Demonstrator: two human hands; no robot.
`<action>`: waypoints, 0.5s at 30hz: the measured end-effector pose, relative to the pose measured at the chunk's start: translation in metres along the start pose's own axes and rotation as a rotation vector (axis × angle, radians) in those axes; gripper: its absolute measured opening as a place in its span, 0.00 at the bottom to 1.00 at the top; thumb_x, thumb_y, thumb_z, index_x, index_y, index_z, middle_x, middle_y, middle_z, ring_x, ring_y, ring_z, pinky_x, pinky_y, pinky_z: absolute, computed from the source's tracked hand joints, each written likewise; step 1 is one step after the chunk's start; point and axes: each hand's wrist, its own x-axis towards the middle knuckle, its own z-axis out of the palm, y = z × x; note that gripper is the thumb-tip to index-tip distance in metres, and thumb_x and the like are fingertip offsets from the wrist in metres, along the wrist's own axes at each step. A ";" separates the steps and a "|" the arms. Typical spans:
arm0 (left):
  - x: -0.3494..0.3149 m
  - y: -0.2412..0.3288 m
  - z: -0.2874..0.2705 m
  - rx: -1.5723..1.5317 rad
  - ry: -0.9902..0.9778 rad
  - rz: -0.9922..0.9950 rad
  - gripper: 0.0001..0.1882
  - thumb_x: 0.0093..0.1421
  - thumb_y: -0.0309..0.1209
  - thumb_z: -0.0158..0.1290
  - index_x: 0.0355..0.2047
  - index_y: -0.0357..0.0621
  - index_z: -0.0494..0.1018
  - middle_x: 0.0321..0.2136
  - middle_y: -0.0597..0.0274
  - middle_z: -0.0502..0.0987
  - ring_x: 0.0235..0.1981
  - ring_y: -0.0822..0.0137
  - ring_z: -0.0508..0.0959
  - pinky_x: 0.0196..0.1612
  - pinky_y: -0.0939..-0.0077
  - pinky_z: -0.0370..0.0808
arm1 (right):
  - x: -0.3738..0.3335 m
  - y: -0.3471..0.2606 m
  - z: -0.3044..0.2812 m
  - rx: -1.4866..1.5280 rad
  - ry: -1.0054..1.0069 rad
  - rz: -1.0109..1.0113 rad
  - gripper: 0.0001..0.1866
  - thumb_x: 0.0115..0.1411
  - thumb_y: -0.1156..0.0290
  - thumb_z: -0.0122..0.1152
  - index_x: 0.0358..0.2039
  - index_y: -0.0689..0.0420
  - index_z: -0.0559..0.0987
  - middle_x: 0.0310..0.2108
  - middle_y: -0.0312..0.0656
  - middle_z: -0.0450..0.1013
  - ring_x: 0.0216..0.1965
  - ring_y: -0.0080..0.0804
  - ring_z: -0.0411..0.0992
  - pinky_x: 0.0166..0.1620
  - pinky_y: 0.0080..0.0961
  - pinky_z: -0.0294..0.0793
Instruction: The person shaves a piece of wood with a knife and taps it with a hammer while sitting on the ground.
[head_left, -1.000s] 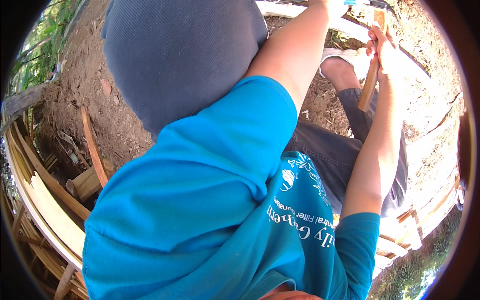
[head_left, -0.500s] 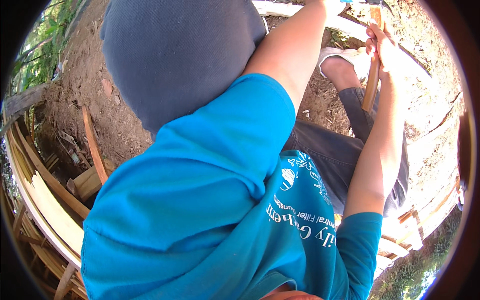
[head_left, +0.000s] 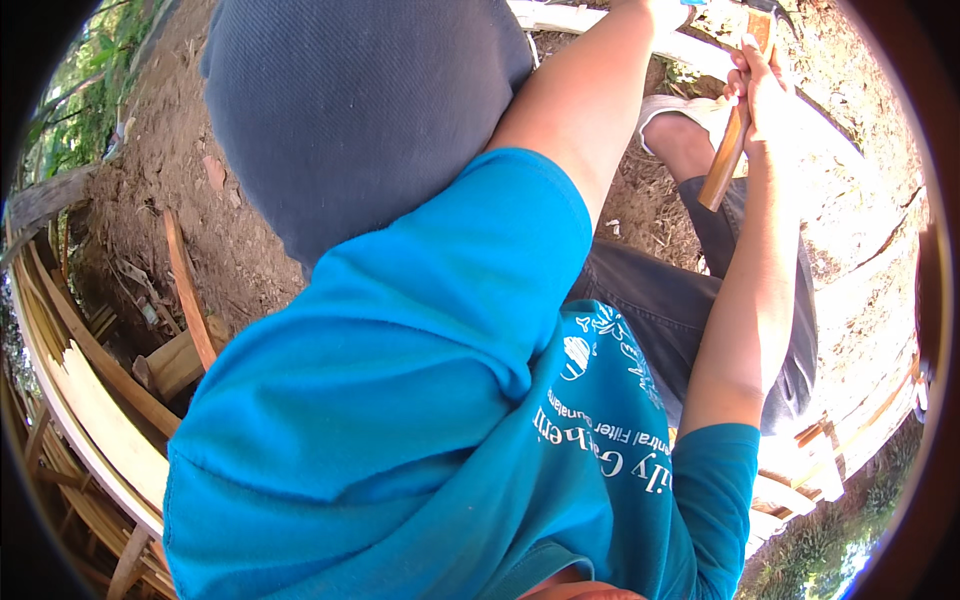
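My right hand (head_left: 765, 92) is closed around the wooden handle of a hammer (head_left: 722, 172), its butt hanging down toward my shin. The hammer's head is cut off by the top edge. My left hand (head_left: 668, 12) is at the top edge, with its fingers out of sight. A small blue thing (head_left: 692, 3) shows beside it; I cannot make out what it is or whether I hold it. Just below the hands runs a long pale strip of wood (head_left: 700, 52).
My bent knee in dark trousers (head_left: 365, 110) fills the upper left, and my foot in a pale shoe (head_left: 675, 110) rests on bare soil (head_left: 640, 200). Split wooden slats (head_left: 100, 400) are stacked at the left, near a loose stick (head_left: 188, 290). More pale wood (head_left: 800, 485) lies at the lower right.
My right hand has lifted slightly upward, and the hammer has tilted, its butt swinging left. My left arm is nearly still.
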 end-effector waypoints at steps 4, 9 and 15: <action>0.010 -0.009 0.001 -0.315 -0.008 -0.166 0.11 0.62 0.33 0.51 0.37 0.45 0.82 0.40 0.41 0.82 0.43 0.46 0.81 0.46 0.52 0.75 | -0.001 0.003 0.011 0.025 -0.014 0.028 0.07 0.70 0.68 0.58 0.38 0.52 0.69 0.27 0.32 0.68 0.20 0.17 0.61 0.24 0.18 0.65; -0.008 0.006 -0.012 0.114 0.033 0.112 0.08 0.61 0.30 0.52 0.35 0.44 0.81 0.39 0.41 0.82 0.44 0.44 0.82 0.45 0.51 0.76 | 0.004 -0.002 0.003 0.127 0.101 -0.087 0.07 0.72 0.68 0.55 0.38 0.52 0.67 0.25 0.33 0.67 0.20 0.18 0.61 0.23 0.20 0.64; -0.001 -0.001 -0.005 -0.069 0.027 0.037 0.11 0.61 0.34 0.52 0.34 0.41 0.81 0.36 0.43 0.83 0.39 0.47 0.82 0.42 0.52 0.75 | 0.003 -0.004 -0.005 -0.180 -0.029 0.011 0.10 0.71 0.64 0.57 0.39 0.53 0.68 0.25 0.30 0.66 0.19 0.16 0.61 0.22 0.18 0.64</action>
